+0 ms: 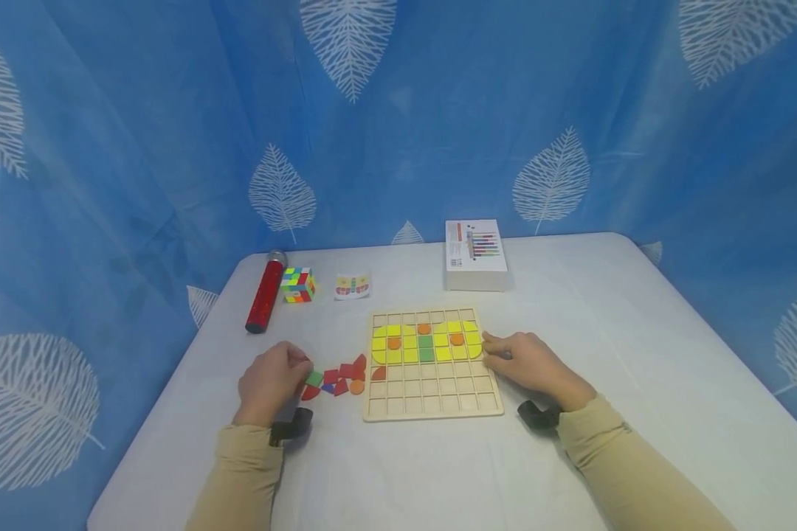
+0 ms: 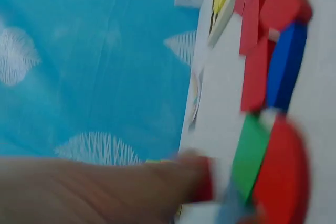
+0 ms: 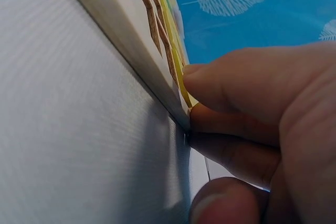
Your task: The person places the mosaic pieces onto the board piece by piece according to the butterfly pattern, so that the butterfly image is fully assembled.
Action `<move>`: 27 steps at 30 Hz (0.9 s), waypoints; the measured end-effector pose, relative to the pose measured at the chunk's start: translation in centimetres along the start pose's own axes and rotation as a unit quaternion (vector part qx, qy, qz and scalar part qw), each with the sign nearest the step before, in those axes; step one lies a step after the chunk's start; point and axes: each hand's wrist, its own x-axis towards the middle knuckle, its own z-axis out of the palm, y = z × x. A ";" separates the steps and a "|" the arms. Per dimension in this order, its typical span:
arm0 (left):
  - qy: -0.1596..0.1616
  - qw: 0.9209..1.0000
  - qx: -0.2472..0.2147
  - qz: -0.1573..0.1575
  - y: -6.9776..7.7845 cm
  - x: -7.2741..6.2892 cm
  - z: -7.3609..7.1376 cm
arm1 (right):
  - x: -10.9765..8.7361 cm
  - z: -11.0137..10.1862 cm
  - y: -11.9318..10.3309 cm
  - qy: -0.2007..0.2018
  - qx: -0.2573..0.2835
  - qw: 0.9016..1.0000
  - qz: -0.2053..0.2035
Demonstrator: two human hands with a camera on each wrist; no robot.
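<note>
In the head view a wooden grid board (image 1: 433, 405) lies mid-table, with yellow, green and orange tiles in its upper rows and a red quarter-round tile (image 1: 378, 374) at its left side. My left hand (image 1: 272, 380) hovers over a small pile of loose tiles left of the board. A red tile (image 2: 206, 181), blurred, appears pinched at its fingertips. Close to it lie a green tile (image 2: 250, 153), a red rounded tile (image 2: 283, 177) and a blue tile (image 2: 286, 66). My right hand (image 1: 534, 363) grips the board's right edge, one fingertip beside a yellow tile (image 3: 181, 80).
Behind the board are a pattern card (image 1: 353, 286), a colored puzzle cube (image 1: 299, 285) and a red microphone (image 1: 264, 296). A white box (image 1: 476, 254) stands at the back right. A blue leaf-print curtain (image 1: 412, 133) hangs round the white table (image 1: 412, 472).
</note>
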 end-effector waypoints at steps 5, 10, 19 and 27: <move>0.089 0.991 -0.027 0.094 2.8 -1.1 2.7 | 0.0 0.1 0.0 -0.004 0.004 1.000 0.004; 0.127 0.957 -0.021 0.259 5.6 -2.5 5.7 | 0.0 0.0 -0.2 -0.002 0.006 1.000 0.001; 0.143 0.901 0.056 0.406 6.7 -2.6 8.2 | 0.0 -0.2 -0.2 0.000 0.007 1.000 0.002; 0.150 0.878 0.098 0.444 6.4 -2.7 8.1 | 0.1 0.0 -0.1 -0.005 0.010 1.000 0.010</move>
